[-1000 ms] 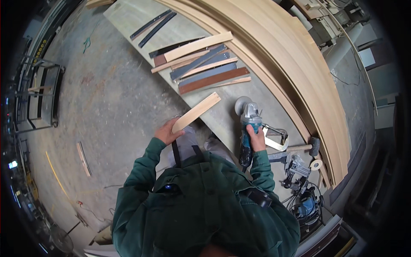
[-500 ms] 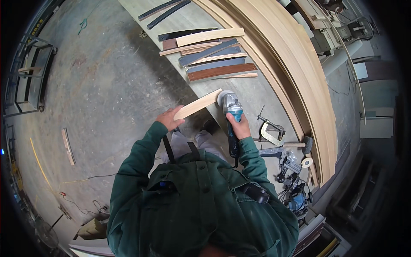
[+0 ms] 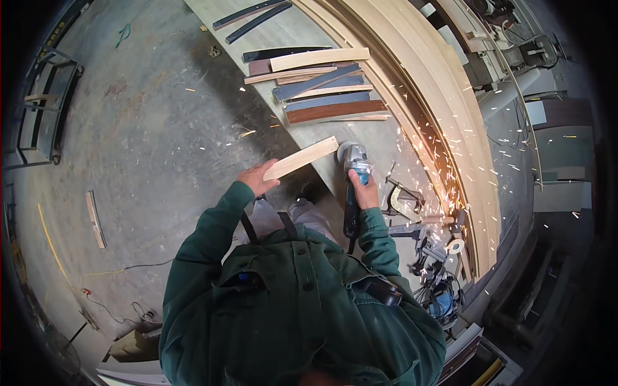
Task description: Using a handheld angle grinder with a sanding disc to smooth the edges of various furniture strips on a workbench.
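Observation:
My left hand (image 3: 259, 178) is closed around the near end of a pale wooden strip (image 3: 301, 159), which slants up to the right over the table edge. My right hand (image 3: 365, 192) grips a blue and black angle grinder (image 3: 351, 204) by its body. The grinder's round disc sits right beside the strip's far end; whether it touches the wood, I cannot tell. Bright sparks (image 3: 450, 167) are scattered over the right side of the view, densest by the long boards.
On the grey table (image 3: 380, 145) lie several wooden strips (image 3: 335, 110), pale, dark and reddish. Long curved boards (image 3: 425, 71) run along its far right. A clamp (image 3: 403, 201), a hammer (image 3: 458, 222) and other tools crowd the right. A metal cart (image 3: 45, 116) stands at far left.
Sparks have appeared over the right side, where none showed before. The grinder's disc has shifted slightly right and down, away from the strip's end. Both hands keep their grip.

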A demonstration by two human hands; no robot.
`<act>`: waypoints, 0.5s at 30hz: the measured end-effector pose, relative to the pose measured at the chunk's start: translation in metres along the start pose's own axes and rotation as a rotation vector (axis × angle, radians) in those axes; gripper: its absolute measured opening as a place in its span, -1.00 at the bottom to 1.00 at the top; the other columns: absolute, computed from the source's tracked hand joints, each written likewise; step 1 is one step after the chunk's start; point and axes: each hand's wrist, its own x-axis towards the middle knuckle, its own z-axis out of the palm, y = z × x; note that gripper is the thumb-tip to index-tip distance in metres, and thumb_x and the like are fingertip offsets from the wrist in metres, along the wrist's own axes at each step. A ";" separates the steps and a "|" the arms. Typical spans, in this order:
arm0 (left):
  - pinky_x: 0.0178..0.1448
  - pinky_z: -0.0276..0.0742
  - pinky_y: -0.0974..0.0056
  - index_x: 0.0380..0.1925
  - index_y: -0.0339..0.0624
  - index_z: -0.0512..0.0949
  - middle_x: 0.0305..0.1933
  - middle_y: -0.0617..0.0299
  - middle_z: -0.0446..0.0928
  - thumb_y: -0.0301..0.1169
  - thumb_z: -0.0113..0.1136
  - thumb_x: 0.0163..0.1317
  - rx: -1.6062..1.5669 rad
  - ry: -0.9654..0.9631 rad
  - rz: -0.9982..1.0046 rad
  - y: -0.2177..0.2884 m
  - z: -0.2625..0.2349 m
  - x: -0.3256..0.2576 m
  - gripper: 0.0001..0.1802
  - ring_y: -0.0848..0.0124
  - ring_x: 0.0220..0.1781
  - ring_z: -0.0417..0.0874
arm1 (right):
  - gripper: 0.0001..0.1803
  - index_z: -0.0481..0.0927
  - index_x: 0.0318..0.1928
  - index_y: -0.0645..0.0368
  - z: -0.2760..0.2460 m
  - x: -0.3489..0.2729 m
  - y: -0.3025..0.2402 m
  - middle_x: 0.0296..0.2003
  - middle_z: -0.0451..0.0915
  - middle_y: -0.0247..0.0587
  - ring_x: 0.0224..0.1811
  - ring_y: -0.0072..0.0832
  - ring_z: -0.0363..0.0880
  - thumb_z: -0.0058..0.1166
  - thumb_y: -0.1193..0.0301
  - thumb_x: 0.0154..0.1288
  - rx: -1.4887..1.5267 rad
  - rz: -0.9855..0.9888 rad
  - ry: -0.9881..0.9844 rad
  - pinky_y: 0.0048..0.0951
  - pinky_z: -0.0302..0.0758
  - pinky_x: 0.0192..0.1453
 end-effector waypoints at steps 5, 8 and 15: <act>0.23 0.39 0.03 0.34 0.22 0.22 0.15 -0.06 0.46 0.04 0.22 0.11 -0.005 0.004 0.009 0.003 -0.001 -0.001 -0.22 -0.01 0.17 0.49 | -0.27 0.51 0.02 0.34 0.002 -0.016 -0.018 -0.17 0.63 -0.05 -0.14 -0.38 0.59 0.29 -0.07 0.09 0.028 -0.026 -0.051 -0.39 0.47 0.00; 0.25 0.38 0.04 0.34 0.21 0.21 0.15 -0.05 0.46 0.03 0.22 0.11 -0.007 0.001 -0.003 0.008 -0.005 -0.001 -0.22 0.00 0.17 0.49 | -0.27 0.50 0.03 0.32 0.010 -0.006 -0.004 -0.17 0.64 -0.04 -0.13 -0.35 0.60 0.30 -0.06 0.09 0.052 -0.053 -0.086 -0.37 0.48 0.01; 0.24 0.37 0.05 0.34 0.21 0.21 0.14 -0.06 0.47 0.03 0.22 0.11 -0.017 -0.011 -0.022 0.008 -0.003 0.000 -0.22 0.01 0.18 0.49 | -0.27 0.50 0.03 0.26 0.019 -0.010 -0.019 -0.18 0.64 0.05 -0.12 -0.20 0.64 0.31 -0.08 0.06 -0.108 -0.073 -0.095 -0.29 0.49 0.00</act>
